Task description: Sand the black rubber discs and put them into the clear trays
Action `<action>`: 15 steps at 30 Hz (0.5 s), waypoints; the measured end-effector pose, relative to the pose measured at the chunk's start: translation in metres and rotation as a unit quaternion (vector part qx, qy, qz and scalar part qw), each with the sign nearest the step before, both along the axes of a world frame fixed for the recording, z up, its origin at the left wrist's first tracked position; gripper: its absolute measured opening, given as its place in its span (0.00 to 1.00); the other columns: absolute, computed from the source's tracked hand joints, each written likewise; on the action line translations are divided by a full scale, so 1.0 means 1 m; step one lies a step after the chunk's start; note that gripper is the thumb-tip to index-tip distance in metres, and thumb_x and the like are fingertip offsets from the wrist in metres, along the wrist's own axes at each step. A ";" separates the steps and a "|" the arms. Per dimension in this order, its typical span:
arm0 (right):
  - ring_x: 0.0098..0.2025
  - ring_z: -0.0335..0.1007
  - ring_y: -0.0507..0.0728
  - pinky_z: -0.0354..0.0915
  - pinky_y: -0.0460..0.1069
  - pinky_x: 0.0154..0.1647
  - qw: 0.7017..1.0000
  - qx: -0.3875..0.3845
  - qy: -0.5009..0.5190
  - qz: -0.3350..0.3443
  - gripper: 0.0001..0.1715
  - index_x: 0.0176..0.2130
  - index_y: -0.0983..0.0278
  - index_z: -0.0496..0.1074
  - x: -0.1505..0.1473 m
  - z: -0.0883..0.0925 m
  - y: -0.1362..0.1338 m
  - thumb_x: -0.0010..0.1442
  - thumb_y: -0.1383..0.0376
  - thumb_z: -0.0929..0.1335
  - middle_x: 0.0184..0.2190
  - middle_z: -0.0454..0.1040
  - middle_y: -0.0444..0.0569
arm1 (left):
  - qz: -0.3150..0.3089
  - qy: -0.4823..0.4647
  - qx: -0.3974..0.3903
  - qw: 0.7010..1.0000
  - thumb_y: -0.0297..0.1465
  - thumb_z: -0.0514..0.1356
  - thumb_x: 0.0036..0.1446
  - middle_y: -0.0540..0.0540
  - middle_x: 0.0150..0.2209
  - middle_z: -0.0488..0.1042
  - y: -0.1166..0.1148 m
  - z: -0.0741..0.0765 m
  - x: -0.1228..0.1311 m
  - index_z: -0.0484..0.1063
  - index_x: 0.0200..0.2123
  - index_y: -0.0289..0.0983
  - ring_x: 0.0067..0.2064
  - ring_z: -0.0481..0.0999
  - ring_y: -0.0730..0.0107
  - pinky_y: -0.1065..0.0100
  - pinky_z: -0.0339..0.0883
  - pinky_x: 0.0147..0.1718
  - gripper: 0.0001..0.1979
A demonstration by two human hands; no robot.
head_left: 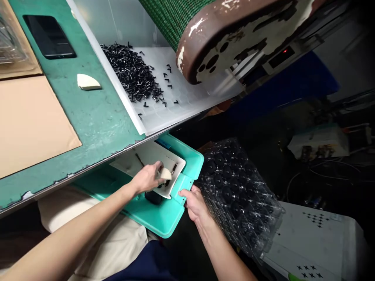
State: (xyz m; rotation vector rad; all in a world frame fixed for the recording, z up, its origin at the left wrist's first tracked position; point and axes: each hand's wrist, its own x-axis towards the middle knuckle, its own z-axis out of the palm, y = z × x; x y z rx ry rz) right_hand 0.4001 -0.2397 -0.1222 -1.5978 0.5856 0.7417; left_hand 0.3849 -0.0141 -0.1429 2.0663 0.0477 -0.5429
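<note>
Below the bench edge, my left hand [149, 177] reaches into a teal plastic bin [195, 156], its fingers closed around a small cream wedge-shaped piece [166, 174]. That piece is over a white tray [152, 152] resting inside the bin, where a few small dark items lie partly hidden by my fingers. My right hand [195, 201] grips the bin's near right rim, thumb on top. Beneath the tray, a dark rounded object [153, 197] sits in the bin. A similar cream wedge [88, 82] lies on the green bench top [96, 128].
A white bin [187, 97] holds a pile of small black parts [131, 72] under the end of a green conveyor belt [178, 15]. A phone [49, 37] and cardboard [32, 121] lie on the bench. Clear plastic trays with round black parts [234, 187] stand right.
</note>
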 end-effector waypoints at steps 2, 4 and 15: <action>0.26 0.67 0.49 0.66 0.45 0.29 1.000 0.001 0.005 -0.001 0.10 0.36 0.66 0.72 0.003 0.000 0.001 0.55 0.69 0.76 0.28 0.73 0.40 | 0.048 0.018 -0.128 0.990 0.40 0.63 0.64 0.38 0.50 0.78 0.013 0.024 -0.020 0.67 0.56 0.35 0.48 0.80 0.56 0.55 0.76 0.47 0.22; 0.26 0.67 0.49 0.66 0.45 0.29 1.000 -0.002 0.007 -0.004 0.11 0.35 0.67 0.72 0.005 0.001 0.002 0.54 0.70 0.76 0.27 0.73 0.40 | 0.075 0.036 -0.250 0.965 0.41 0.63 0.64 0.38 0.47 0.81 0.021 0.048 -0.041 0.66 0.54 0.35 0.47 0.82 0.56 0.57 0.77 0.47 0.21; 0.26 0.70 0.49 0.69 0.45 0.29 1.000 -0.015 0.010 0.011 0.08 0.37 0.67 0.73 0.017 0.004 0.007 0.66 0.64 0.72 0.29 0.75 0.41 | 0.276 0.130 -0.548 0.779 0.38 0.59 0.68 0.36 0.43 0.85 0.009 0.100 -0.100 0.78 0.46 0.34 0.41 0.86 0.56 0.59 0.76 0.47 0.14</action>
